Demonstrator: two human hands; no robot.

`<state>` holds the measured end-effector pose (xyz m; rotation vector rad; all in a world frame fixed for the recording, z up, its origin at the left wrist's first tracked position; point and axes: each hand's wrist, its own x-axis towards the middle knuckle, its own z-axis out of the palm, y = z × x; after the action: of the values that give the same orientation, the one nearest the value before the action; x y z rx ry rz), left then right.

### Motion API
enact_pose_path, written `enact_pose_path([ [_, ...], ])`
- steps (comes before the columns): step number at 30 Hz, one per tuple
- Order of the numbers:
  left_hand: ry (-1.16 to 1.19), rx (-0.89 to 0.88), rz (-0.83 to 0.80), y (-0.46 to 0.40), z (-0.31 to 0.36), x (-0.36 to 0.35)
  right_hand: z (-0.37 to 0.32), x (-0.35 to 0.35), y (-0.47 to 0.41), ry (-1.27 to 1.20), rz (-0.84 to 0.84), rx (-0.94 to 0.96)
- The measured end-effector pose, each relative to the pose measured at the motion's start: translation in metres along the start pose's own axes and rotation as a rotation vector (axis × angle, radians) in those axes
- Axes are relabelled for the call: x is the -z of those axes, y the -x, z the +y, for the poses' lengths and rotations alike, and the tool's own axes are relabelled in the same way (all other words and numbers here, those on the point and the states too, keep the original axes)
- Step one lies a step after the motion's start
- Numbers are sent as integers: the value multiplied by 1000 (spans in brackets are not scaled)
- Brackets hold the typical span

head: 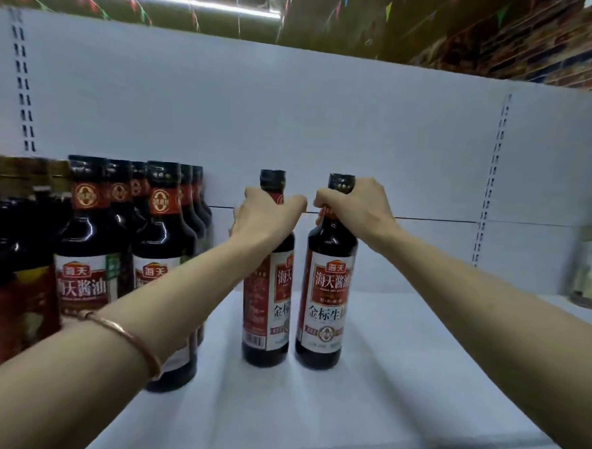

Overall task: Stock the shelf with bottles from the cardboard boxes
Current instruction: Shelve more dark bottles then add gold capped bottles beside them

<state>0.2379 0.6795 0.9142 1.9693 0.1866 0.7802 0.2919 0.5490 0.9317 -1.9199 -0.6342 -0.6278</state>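
With each hand, left point(261, 212) and right point(350, 206), clamped round a dark glass soy-sauce bottle's neck point(267, 291) point(325, 294), both bottles wanted sliding upright along the white metal shelf point(400, 367) against the stocked row point(121, 256).

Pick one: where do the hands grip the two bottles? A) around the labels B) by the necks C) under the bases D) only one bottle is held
B: the left hand and right hand each wrap a neck just below the cap of the left bottle and right bottle, both upright on the shelf.

Two dark soy sauce bottles point(296, 293) with red-and-white labels stand upright side by side on the white shelf point(399, 384). More of the same bottles point(121, 266) sit lined up in rows to their left.
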Motion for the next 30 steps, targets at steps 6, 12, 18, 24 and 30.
enact_pose_path([
  [6, -139, -166, 113, -8, -24, -12, 31, -8, -27, 11, -64, 122],
  [12, -174, -296, 183, 1, -35, -20, 51, -16, -33, 22, -88, 183],
  [18, -270, -88, 106, 54, -57, -36, 70, -23, -19, -127, -135, 88],
  [24, -277, -30, 161, 57, -59, -41, 85, -40, 2, -359, -224, 28],
  [30, -253, -31, 121, 37, -69, -40, 85, -41, 2, -409, -376, -55],
])
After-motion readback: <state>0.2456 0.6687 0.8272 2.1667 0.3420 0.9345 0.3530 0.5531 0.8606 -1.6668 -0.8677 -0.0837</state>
